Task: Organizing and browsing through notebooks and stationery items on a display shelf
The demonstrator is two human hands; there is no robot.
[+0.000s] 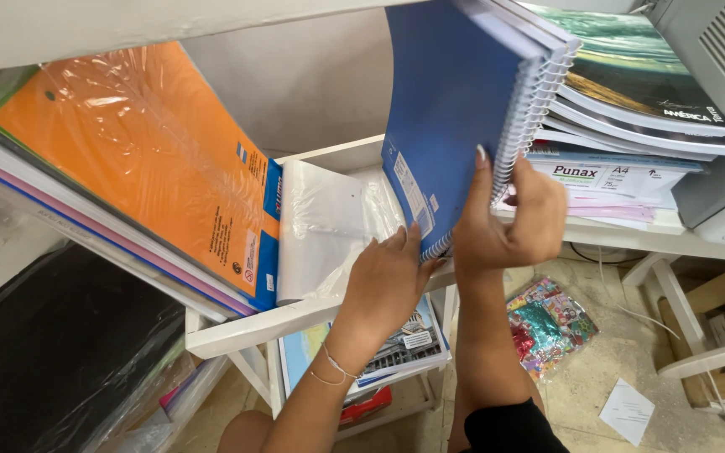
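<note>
White shelving [312, 315] carries, from the left, a glossy plastic-wrapped orange pack [144, 159] and clear sleeves [325, 222]. Left hand [388, 281] presses flat beneath a blue spiral notebook [455, 109]; right hand [509, 222] pinches its wire edge, beside stacked notebooks [631, 92].
</note>
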